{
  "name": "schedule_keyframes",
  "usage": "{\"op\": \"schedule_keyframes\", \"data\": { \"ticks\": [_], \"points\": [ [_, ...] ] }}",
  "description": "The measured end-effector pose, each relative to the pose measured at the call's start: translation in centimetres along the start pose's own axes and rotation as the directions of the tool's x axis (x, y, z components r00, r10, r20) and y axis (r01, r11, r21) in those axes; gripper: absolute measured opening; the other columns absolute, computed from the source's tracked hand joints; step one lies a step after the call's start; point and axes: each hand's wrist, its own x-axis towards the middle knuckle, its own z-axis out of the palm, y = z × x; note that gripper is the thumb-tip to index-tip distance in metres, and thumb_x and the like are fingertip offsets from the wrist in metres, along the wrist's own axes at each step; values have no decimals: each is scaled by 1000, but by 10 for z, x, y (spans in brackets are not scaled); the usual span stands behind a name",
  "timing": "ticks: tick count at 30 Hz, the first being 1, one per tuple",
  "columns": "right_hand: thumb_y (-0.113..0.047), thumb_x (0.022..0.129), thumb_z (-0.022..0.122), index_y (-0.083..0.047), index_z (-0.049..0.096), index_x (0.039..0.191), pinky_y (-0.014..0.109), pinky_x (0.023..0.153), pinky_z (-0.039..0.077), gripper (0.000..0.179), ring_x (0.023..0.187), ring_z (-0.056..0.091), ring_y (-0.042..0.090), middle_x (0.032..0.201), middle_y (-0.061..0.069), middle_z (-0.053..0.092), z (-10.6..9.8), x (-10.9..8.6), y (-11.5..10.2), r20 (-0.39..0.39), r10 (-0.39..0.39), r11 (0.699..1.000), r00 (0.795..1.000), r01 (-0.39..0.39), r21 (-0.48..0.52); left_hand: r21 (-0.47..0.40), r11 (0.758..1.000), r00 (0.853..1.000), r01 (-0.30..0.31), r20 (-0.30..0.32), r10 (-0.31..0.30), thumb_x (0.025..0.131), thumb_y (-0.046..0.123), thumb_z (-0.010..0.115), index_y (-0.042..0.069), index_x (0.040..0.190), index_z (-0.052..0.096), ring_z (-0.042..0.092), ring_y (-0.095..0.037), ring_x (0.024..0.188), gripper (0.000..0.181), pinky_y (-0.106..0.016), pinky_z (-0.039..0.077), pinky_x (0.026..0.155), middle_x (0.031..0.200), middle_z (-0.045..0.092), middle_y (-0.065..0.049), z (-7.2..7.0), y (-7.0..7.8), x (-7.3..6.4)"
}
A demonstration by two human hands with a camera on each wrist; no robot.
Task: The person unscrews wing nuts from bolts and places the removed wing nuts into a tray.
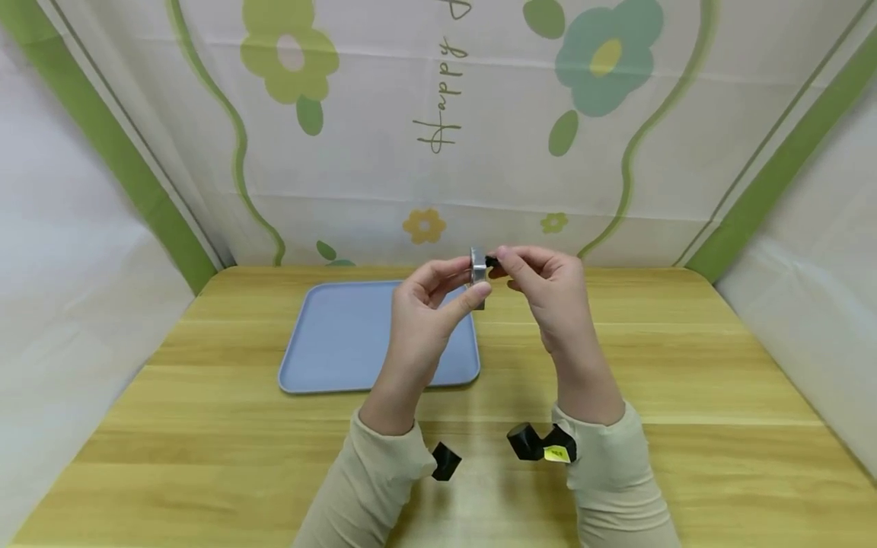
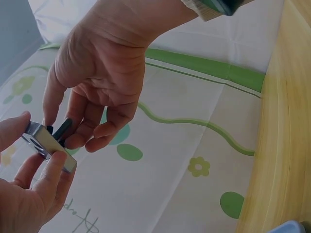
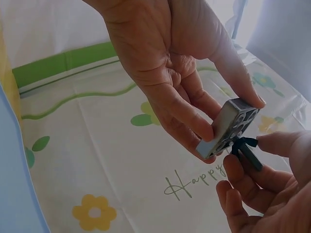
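A small rectangular metal block (image 1: 478, 260) is raised above the table in front of me. My left hand (image 1: 426, 313) grips it by its edges, with the thumb on one end and fingertips on the other. The right wrist view shows hollows in one face of the block (image 3: 219, 127). At that face is a dark wing screw (image 3: 250, 158), its threaded shaft pointing away from the block. My right hand (image 1: 556, 293) pinches this screw between thumb and fingers, which partly cover it in the head view.
A blue-grey tray (image 1: 296, 369) lies on the wooden table (image 1: 685, 426), behind and left of my hands. Black wrist cameras (image 1: 526, 441) jut inward from both sleeves. A flowered cloth (image 1: 370, 137) hangs behind the table, and white cloth sides stand left and right.
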Motion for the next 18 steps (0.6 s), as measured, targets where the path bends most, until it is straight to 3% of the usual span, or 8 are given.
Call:
{"op": "schedule_keyframes", "data": {
  "ticks": [3,5,8,10,12,15,16,18],
  "points": [
    [-9,94,69,-13,79,87,25,75,51,13,84,66,11,80,-11,74,-3,0,-1,36,-17,1000,999,16,20,1,1000,1000,-4,2,4,87,1,75,1,118,67,67,-19,113,32,-29,57,93,115,69,-11,0,0,0],
    [-7,93,69,-8,79,93,27,86,50,11,91,65,11,83,-12,74,-4,-1,-2,63,-28,999,998,27,18,1,1000,1000,-1,1,1,87,1,75,1,118,68,66,-19,113,32,-29,57,93,115,69,-10,0,0,-1],
    [-5,93,69,4,75,106,39,107,41,17,103,62,14,90,-14,74,-6,-1,-2,96,-52,999,994,52,1,2,1000,1000,4,5,-4,87,2,75,2,118,68,66,-18,113,32,-29,57,92,114,69,-9,-1,0,-1],
    [-3,92,69,10,70,112,40,112,36,24,110,60,16,93,-15,73,-7,-1,-2,110,-71,997,991,73,-16,2,1000,1000,5,7,-5,87,2,75,2,118,68,66,-19,113,32,-29,57,92,114,69,-8,-2,0,-1],
    [-1,92,69,12,67,116,34,110,41,27,111,58,17,97,-14,72,-7,-1,-2,121,-87,996,989,90,-25,2,1000,1000,3,8,-3,87,2,75,2,119,67,66,-18,113,32,-29,57,92,115,69,-9,-2,-1,-1],
    [4,91,68,13,66,118,21,92,54,29,109,59,16,101,-12,71,-6,-1,-2,131,-118,992,984,122,-21,1,1000,1000,0,10,0,88,3,74,2,119,67,66,-18,113,32,-30,56,93,117,69,-10,-3,0,-1],
    [5,90,67,13,65,118,20,86,57,29,108,59,16,102,-11,71,-6,-1,-1,134,-131,991,982,135,-17,0,1000,1000,0,10,0,88,3,74,2,119,67,66,-18,113,32,-30,56,94,117,69,-11,-3,0,-1],
    [8,89,67,11,66,118,21,85,58,29,106,60,16,103,-8,70,-5,-1,-1,137,-169,985,976,171,-8,-3,1000,1000,1,11,-1,88,4,74,2,120,67,66,-18,114,32,-31,56,94,118,68,-11,-3,0,-1]
  ]
}}
